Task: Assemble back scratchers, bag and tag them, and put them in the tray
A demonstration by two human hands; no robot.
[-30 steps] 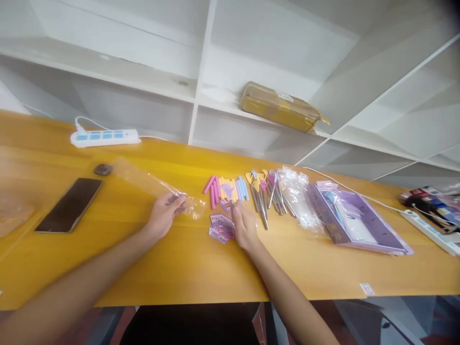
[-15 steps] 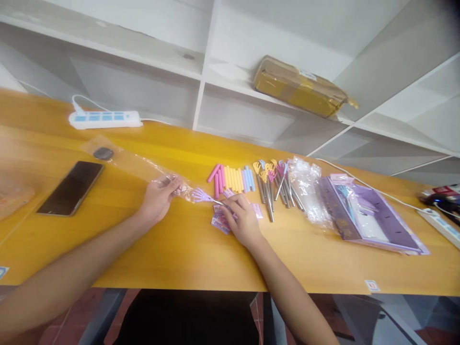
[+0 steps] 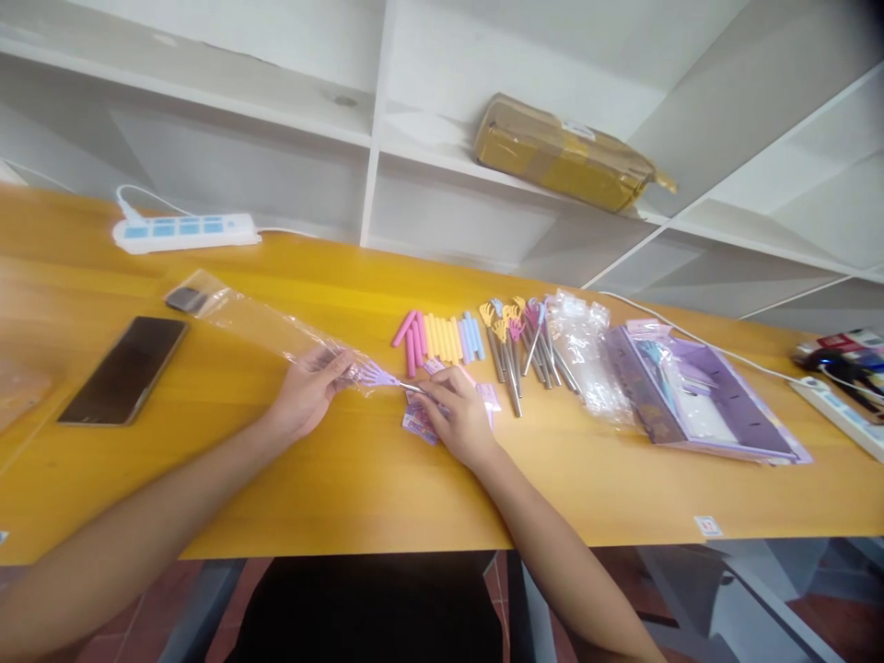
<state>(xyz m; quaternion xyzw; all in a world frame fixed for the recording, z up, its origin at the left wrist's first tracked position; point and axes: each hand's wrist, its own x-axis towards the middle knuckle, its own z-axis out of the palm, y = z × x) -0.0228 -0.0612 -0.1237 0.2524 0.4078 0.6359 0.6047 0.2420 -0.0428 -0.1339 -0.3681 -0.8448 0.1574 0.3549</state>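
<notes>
Closed around the mouth end of a long clear plastic bag (image 3: 266, 324) is my left hand (image 3: 310, 387). My right hand (image 3: 459, 414) grips the metal rod of a back scratcher (image 3: 377, 374), whose purple claw head points left into the bag's opening by my left fingers. Printed cards (image 3: 420, 422) lie partly hidden under my right hand. Just beyond it are rows of pink, yellow and blue tubes (image 3: 442, 338). To their right lies a pile of back scratchers (image 3: 521, 341) with yellow, pink and blue heads and metal rods.
Clear plastic bags (image 3: 587, 354) lie beside a purple box (image 3: 725, 414) on the right. A phone (image 3: 124, 370) rests at left, near a dark oval object (image 3: 186, 299) and a white power strip (image 3: 186, 233). A taped cardboard parcel (image 3: 563, 152) sits on the shelf behind.
The purple claw head has moved left into the bag's opening, against my left fingers. The whole view has shifted slightly.
</notes>
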